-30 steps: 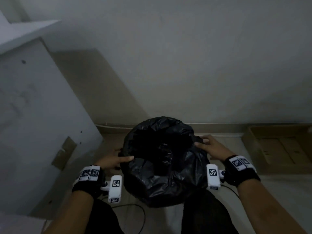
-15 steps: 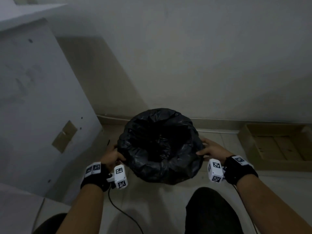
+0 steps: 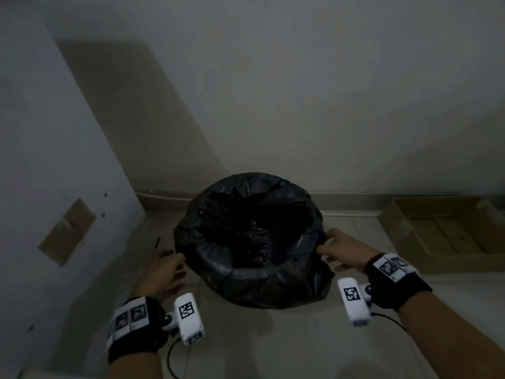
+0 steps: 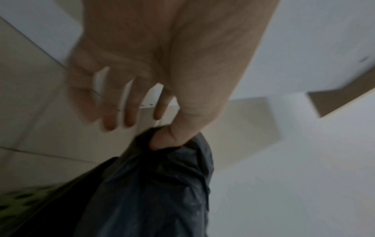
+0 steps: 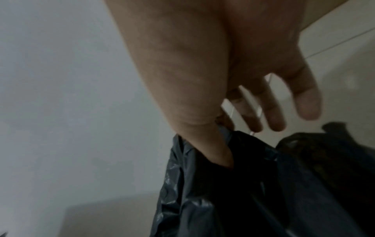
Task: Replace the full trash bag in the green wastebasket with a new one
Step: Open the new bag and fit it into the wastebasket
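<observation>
The wall (image 3: 300, 91) fills most of your view, with a pale cabinet (image 3: 54, 187) at your left and a flat cardboard box (image 3: 437, 233) on the floor (image 3: 273, 337) at your right. Between them, close to the wall, stands the basket (image 4: 22, 198); its green perforated side shows only in the left wrist view, since the black bag (image 3: 251, 242) is folded down over its rim and hides it from above. The bag's mouth is open and its inside is too dark to tell how full it is.

Your left hand (image 3: 164, 272) is at the bag's left edge. The thumb hooks into a fold of plastic there, seemingly pinching it with the forefinger, which is hidden; the other fingers (image 4: 129, 115) hang spread and loose. Your right hand (image 3: 344, 253) mirrors this at the right edge: thumb pressed into a fold, forefinger tucked behind it, the rest spread free of the bag.

You are early in the job, by the look of it. The bag sits in the basket, its cuff over the rim, untied and not lifted. Left to do: free the cuff, gather and pull the bag out, set it aside, then fit a new one. No new bag shows in any view.
</observation>
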